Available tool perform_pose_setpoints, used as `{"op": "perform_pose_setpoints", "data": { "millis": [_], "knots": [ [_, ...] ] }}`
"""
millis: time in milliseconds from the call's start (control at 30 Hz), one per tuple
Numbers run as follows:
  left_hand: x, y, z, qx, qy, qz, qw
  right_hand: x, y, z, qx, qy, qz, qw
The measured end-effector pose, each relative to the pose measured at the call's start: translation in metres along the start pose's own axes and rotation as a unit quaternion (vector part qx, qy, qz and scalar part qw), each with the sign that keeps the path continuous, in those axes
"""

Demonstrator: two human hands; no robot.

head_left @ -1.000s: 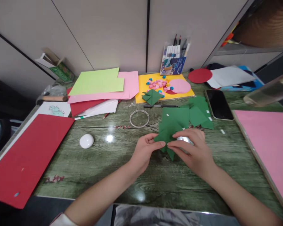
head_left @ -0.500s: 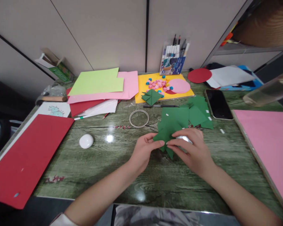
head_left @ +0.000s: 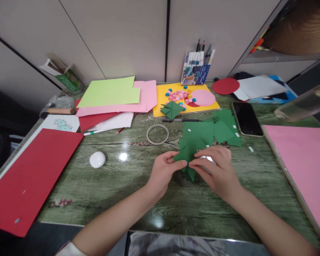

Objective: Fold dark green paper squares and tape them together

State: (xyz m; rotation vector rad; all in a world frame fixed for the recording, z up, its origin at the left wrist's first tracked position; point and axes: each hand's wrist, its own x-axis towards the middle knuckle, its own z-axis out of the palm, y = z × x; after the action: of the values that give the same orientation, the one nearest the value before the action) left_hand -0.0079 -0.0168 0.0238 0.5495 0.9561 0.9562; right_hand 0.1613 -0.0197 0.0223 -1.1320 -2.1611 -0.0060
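Grey panels (head_left: 128, 39) back the glossy, wood-grained worktop (head_left: 117, 209). Between our hands is the folded green paper (head_left: 187, 153): at two o'clock from our left hand (head_left: 160, 174), whose fingers clasp it beneath the thumb, and at ten from our right hand (head_left: 222, 172), whose narrowed fingers pinch its edge. Neither hand is nearer; its long axis we cannot make out. Matte, pointed flaps jut toward six; at one lies a flat green sheet (head_left: 201, 128), at ten a thin pale ring (head_left: 147, 135).

The dark green, wood-grained bench (head_left: 117, 192) bears a glossy white lump (head_left: 97, 159), a thin ring (head_left: 157, 143), a black pen (head_left: 180, 120), a phone (head_left: 246, 118), overlapping green paper (head_left: 198, 133) and, toward the back, a yellow sheet (head_left: 160, 101).
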Motion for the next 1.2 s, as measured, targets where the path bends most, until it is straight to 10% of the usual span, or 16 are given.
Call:
{"op": "perform_pose_setpoints", "data": {
  "millis": [1033,1200],
  "knots": [
    [0.009,-0.004,-0.008,-0.006,-0.001,0.009,1.000,0.004,0.000,-0.001,-0.014,-0.045,-0.057,0.997],
    [0.013,-0.003,-0.011,-0.016,0.014,0.008,1.000,0.003,0.015,-0.007,-0.017,0.023,0.028,0.999]
  ]
}}
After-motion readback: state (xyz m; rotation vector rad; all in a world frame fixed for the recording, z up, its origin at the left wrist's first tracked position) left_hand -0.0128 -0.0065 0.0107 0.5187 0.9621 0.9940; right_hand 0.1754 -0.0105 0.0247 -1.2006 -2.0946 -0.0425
